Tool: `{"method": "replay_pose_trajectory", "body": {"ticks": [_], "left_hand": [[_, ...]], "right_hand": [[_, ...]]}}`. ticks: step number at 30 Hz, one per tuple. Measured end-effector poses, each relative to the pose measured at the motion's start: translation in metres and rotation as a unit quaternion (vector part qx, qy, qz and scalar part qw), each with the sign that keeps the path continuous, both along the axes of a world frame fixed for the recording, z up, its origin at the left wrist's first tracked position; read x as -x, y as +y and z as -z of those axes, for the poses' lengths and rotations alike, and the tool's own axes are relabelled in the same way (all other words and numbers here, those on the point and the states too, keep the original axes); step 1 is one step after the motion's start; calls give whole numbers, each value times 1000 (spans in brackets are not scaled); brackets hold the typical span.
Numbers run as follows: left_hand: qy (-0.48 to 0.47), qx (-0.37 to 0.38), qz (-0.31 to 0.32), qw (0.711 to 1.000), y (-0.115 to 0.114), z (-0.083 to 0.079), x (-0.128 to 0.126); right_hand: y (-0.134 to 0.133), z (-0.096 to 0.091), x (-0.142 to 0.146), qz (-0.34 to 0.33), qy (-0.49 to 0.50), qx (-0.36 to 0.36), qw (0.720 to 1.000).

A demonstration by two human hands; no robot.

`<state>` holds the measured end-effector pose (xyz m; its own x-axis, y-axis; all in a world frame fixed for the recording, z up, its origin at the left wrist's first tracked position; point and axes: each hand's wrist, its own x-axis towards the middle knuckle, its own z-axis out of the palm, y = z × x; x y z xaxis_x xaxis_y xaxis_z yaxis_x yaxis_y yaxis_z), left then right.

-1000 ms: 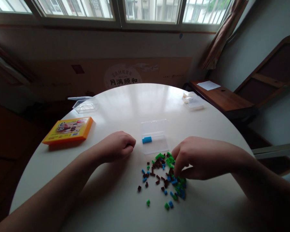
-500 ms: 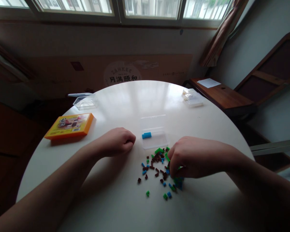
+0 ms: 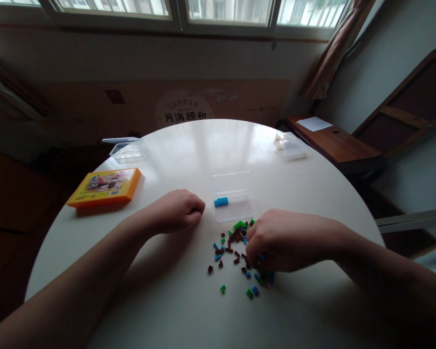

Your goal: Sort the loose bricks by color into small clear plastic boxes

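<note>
Small brown, green and blue building bricks (image 3: pixel 236 236) lie scattered on the white round table (image 3: pixel 160 300). Over the right part of this pile is my right hand (image 3: pixel 276 240), its fingers curled down among the bricks; the fingertips and anything between them are hidden. My left hand (image 3: pixel 183 211) rests on the table as a loose fist, left of a clear plastic box (image 3: pixel 238 212), and what it may hold cannot be seen. Several blue bricks (image 3: pixel 221 202) sit lined up in the left side of that box, whose lid lies open towards the window.
An orange and yellow box (image 3: pixel 105 186) lies at the left. Clear plastic containers stand at the far left (image 3: pixel 128 151) and far right (image 3: pixel 290 146) of the table. Beyond its right edge is a brown wooden surface (image 3: pixel 334 143) with a white paper (image 3: pixel 314 124).
My right hand has shifted slightly left and down over the bricks, covering some that showed before. My left hand stays in the same closed pose.
</note>
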<state>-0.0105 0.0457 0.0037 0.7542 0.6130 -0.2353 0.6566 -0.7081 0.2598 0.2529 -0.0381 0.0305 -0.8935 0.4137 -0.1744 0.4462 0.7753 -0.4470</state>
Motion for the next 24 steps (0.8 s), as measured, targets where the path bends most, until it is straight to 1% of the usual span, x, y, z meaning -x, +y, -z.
{"method": "replay_pose_trajectory", "body": {"ticks": [16, 21, 24], "left_hand": [[-2, -7, -2, 1000, -1, 0, -1], [-1, -9, -4, 1000, -3, -1, -1], [-1, -8, -7, 1000, -3, -2, -1]], "right_hand": [[2, -2, 1, 12, -30, -11, 999], [1, 2, 3, 0, -22, -15, 1000], [-1, 3, 4, 4, -23, -28, 999]]}}
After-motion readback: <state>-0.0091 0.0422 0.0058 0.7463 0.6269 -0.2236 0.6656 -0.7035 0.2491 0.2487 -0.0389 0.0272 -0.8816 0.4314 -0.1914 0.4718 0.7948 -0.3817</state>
